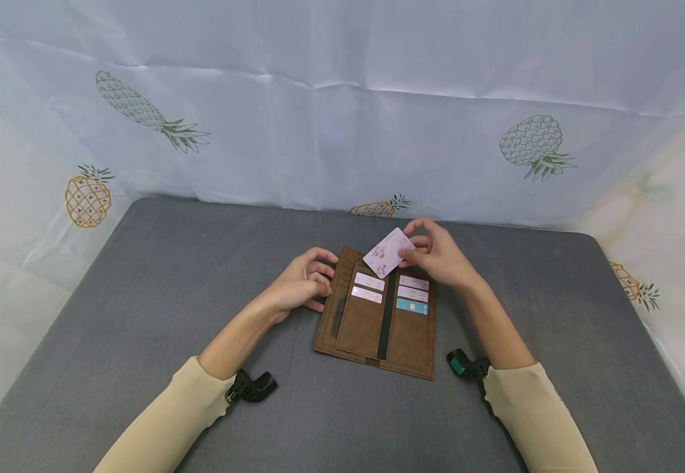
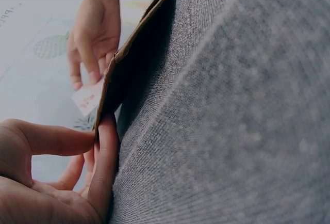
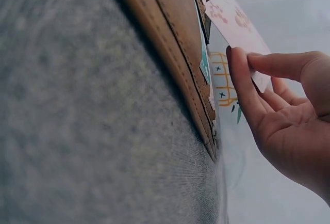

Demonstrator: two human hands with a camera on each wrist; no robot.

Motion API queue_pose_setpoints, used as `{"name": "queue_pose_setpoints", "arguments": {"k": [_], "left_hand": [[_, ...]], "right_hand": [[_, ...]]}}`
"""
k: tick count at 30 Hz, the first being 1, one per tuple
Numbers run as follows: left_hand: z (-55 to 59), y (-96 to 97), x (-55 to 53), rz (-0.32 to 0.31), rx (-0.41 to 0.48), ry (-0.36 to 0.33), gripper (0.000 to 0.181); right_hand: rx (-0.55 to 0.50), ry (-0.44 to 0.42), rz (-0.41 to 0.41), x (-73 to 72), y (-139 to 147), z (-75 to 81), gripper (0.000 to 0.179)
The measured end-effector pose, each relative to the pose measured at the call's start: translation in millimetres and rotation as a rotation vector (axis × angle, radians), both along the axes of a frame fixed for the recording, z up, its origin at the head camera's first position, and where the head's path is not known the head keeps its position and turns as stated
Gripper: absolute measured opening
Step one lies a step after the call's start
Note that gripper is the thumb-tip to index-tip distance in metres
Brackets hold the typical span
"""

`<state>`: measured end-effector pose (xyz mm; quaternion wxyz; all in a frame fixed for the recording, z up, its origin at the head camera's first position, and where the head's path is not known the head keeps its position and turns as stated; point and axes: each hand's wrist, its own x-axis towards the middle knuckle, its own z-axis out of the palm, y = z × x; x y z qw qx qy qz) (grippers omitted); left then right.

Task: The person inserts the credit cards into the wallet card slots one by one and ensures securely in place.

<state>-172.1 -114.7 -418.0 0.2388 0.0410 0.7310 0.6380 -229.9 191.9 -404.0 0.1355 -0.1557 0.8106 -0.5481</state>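
A brown wallet (image 1: 360, 328) lies spread on the grey table, its left edge raised a little in the left wrist view. My left hand (image 1: 304, 279) pinches that left edge between thumb and fingers. Between thumb and fingers of my right hand (image 1: 437, 253) is a pale pink card (image 1: 385, 253) with a floral print, tilted above the wallet's top part. In the right wrist view the pink card (image 3: 240, 25) is gripped by one end. Two pink cards (image 1: 368, 288) sit in the left slots; two pink cards (image 1: 413, 288) and a blue card (image 1: 411, 306) fill the right ones.
A grey cloth-covered table (image 1: 200, 263) spreads around the wallet. Behind it hangs a white curtain (image 1: 319, 131) with pineapple prints. Black wrist devices (image 1: 252, 386) are strapped at both sleeves, close over the table.
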Motion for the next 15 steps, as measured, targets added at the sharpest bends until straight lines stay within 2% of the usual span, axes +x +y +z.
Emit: {"name": "queue_pose_setpoints", "arguments": {"k": [15], "left_hand": [[0.9,-0.6,1.5,-0.003,0.001,0.008,0.059]], "right_hand": [[0.035,-0.017,0.064,1.2,1.0,3.1,0.036]]}}
